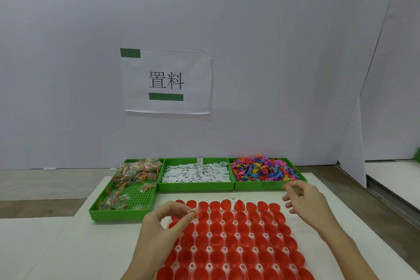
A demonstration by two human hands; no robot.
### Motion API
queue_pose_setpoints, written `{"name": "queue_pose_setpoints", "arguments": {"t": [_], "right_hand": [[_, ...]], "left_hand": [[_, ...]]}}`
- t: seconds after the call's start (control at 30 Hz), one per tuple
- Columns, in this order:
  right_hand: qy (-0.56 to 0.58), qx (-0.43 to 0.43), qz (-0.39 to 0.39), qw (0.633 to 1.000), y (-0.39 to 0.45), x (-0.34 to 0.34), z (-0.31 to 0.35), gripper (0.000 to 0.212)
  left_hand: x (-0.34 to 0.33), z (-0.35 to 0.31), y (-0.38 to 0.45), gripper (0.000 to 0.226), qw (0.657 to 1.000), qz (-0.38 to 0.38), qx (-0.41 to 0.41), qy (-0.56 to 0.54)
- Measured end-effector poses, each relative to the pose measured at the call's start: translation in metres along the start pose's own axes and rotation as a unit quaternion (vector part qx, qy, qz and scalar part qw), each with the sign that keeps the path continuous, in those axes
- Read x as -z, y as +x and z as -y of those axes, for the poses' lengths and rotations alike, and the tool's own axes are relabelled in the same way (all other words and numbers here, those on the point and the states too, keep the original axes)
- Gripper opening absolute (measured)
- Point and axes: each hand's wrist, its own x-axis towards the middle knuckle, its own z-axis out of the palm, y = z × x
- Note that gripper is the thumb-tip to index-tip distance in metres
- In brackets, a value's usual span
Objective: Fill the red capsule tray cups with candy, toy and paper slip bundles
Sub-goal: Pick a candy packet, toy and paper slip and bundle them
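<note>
On the bench (68, 245) our red tray (238, 238) lies just below both hands, cups empty. Our left hand (168, 218) pinches a candy (195, 213) over the far-left cups, nearest them; our right hand (302, 198) hovers loose-fingered near the toy bin (268, 185).

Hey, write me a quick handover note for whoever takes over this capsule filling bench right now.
Left hand pinches a small candy packet over the far left cups of the red capsule tray. Right hand hovers by the tray's far right corner; whether it holds anything is unclear. Supplies behind the tray: candy bin left, paper slips bin middle, toy bin right. Done: no filled cups visible. Left: practically every cup.
</note>
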Motion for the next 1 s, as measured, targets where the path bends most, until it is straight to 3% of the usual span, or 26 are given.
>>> {"name": "queue_pose_setpoints", "arguments": {"t": [0.1,0.3,0.43,0.63,0.73,0.8,0.87,1.0], "right_hand": [[-0.088,-0.049,0.036,0.994,0.002,0.002,-0.006,0.017],[-0.143,-0.088,0.132,0.977,-0.003,-0.008,-0.004,0.047],[-0.120,-0.056,0.093,0.987,-0.001,-0.014,-0.007,0.045],[-0.174,-0.088,0.133,0.972,0.029,-0.019,0.003,0.039],[-0.298,0.013,0.076,0.951,0.062,-0.023,0.023,0.038],[-0.303,0.092,0.064,0.947,0.083,-0.038,0.038,0.027],[-0.288,0.160,0.093,0.940,0.097,-0.055,0.048,0.019],[-0.313,0.246,0.161,0.903,0.116,-0.082,0.044,0.026]], "left_hand": [[0.003,0.002,0.001,0.007,0.999,-0.012,0.038,-0.034],[-0.002,0.006,0.001,0.008,0.992,0.023,0.091,-0.090],[0.000,0.008,0.005,0.017,0.989,0.011,0.099,-0.107],[0.002,0.010,0.018,0.018,0.988,0.016,0.112,-0.104],[0.002,0.010,0.020,0.018,0.990,0.029,0.107,-0.083],[0.003,0.009,0.020,0.014,0.992,0.030,0.101,-0.065],[0.005,0.008,0.020,0.011,0.995,0.028,0.088,-0.041],[0.009,0.007,0.016,0.010,0.999,0.015,0.050,0.003]]}}
